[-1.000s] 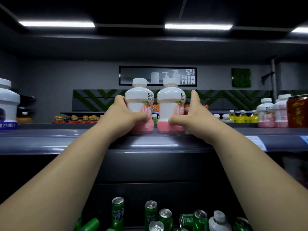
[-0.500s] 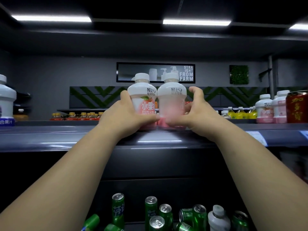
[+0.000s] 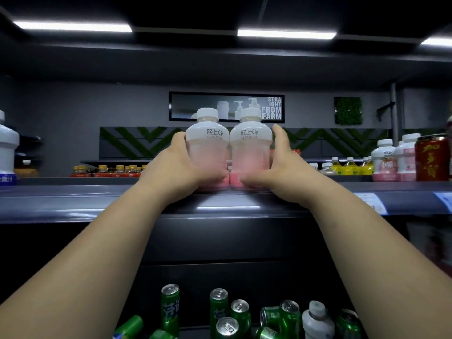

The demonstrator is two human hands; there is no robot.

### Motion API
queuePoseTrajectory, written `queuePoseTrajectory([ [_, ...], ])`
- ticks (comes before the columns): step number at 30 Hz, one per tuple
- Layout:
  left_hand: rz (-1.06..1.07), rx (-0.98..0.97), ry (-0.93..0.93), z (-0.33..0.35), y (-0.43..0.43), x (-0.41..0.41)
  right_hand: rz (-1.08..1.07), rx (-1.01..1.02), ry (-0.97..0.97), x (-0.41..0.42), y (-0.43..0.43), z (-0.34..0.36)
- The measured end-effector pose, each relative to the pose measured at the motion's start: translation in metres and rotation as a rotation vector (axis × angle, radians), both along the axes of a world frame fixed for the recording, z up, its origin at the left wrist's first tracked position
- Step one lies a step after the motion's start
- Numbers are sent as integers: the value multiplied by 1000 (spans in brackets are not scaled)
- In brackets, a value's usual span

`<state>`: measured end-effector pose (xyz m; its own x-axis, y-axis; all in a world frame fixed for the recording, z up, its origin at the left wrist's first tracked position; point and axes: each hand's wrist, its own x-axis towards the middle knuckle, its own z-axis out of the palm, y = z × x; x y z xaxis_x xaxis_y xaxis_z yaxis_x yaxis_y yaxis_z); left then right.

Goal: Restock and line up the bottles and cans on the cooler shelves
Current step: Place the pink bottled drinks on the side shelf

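Two white-and-pink drink bottles stand side by side, touching, at the front of the dark top shelf [image 3: 73,199]. My left hand [image 3: 176,165] wraps the left bottle [image 3: 207,143] from its left side. The right bottle [image 3: 250,145] is gripped from its right side by my right hand [image 3: 281,165]. Both bottles are upright with their grey-printed sides turned toward me. Their lower parts are partly hidden by my fingers.
Matching pink bottles [image 3: 384,160] and a red can [image 3: 431,157] stand at the shelf's right end; a large white bottle [image 3: 7,148] is at the left. Several green cans [image 3: 219,307] and a white bottle [image 3: 316,319] lie jumbled below. Yellow-capped bottles [image 3: 110,170] line a far shelf.
Both bottles have been pushed together until they touch and rotated, so the coloured fruit labels no longer face me. My hands stayed on them.
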<state>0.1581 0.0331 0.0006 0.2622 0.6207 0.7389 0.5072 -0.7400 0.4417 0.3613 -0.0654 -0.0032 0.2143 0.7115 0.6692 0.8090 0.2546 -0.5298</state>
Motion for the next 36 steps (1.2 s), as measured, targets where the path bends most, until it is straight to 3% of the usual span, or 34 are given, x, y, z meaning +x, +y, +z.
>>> queuePoseTrajectory([
  [8,20,-16,108,1,-6,5,-50,-28,-9,-4,3,3],
  [16,-15,-12,20,-1,-3,3,-108,74,-47,-7,4,2],
  [23,-209,56,-309,-5,-10,1,37,337,103,-7,-3,-5],
  [29,-286,90,-255,-11,-24,-6,32,335,24,-11,-16,-10],
  [36,-412,83,-318,-22,-67,-9,252,391,110,-9,-53,-26],
])
